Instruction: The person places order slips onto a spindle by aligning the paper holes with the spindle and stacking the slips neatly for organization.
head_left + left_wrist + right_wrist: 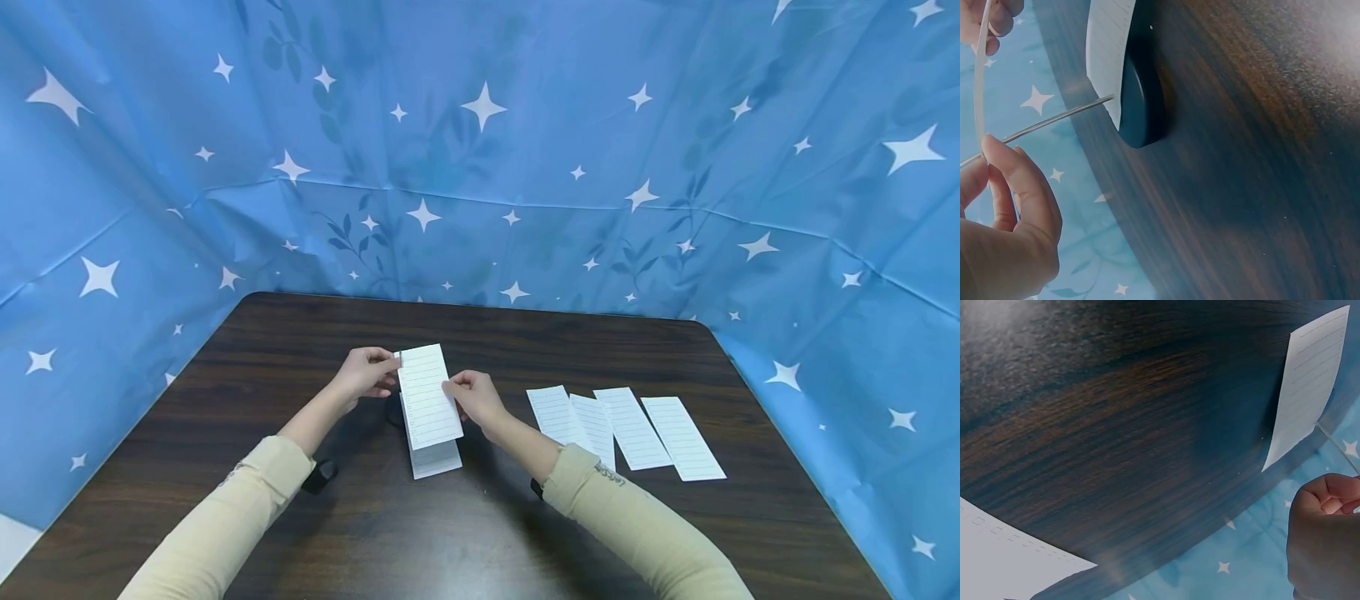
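Observation:
Both hands hold one lined paper slip above the table. My left hand pinches its upper left edge between thumb and fingers. The right hand pinches the right edge. Beneath it, another lined slip sits on a receipt spike, pierced by the thin metal rod that rises from a black base. In the left wrist view the held slip appears edge-on, and the rod crosses it near the left fingertips. Whether the rod passes through the held slip I cannot tell.
Several lined slips lie on the dark wooden table to the right, two of them overlapping. A blue curtain with white stars hangs behind the table's far edge.

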Motion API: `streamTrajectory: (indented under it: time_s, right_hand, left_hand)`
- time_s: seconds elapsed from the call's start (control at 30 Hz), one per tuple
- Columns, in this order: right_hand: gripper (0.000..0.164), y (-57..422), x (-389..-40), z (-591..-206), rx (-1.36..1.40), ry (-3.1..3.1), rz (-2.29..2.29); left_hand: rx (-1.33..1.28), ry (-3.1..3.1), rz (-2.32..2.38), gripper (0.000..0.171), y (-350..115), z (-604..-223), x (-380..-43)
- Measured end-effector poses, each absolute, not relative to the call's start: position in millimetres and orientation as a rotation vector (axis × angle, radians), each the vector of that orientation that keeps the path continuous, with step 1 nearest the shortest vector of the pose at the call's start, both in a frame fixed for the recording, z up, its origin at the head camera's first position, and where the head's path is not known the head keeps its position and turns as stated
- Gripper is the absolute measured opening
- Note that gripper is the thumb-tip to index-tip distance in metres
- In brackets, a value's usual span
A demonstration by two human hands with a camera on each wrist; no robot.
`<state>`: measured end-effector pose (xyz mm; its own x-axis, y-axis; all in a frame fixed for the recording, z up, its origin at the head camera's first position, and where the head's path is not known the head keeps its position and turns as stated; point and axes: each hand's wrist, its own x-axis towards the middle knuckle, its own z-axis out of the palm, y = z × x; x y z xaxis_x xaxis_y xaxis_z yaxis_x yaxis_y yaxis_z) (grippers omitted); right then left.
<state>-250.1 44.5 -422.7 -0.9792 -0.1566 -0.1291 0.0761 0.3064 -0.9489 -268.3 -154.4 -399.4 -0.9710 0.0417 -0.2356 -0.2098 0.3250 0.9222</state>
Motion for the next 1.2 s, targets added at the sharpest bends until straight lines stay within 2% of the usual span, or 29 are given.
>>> streamTrajectory:
  time_s: [0.47,1.2]
  right_hand:
    - [0.019,50,-247,-431,-0.071,2.380,-1.696]
    - [0.014,49,-245,-450,-0.107,2.469,-1.589]
  left_hand:
    - [-0.107,2.407,1.600,0.032,-157,-414,-271]
    - [-0.060,2.498,1.446,0.020,-157,-435,-270]
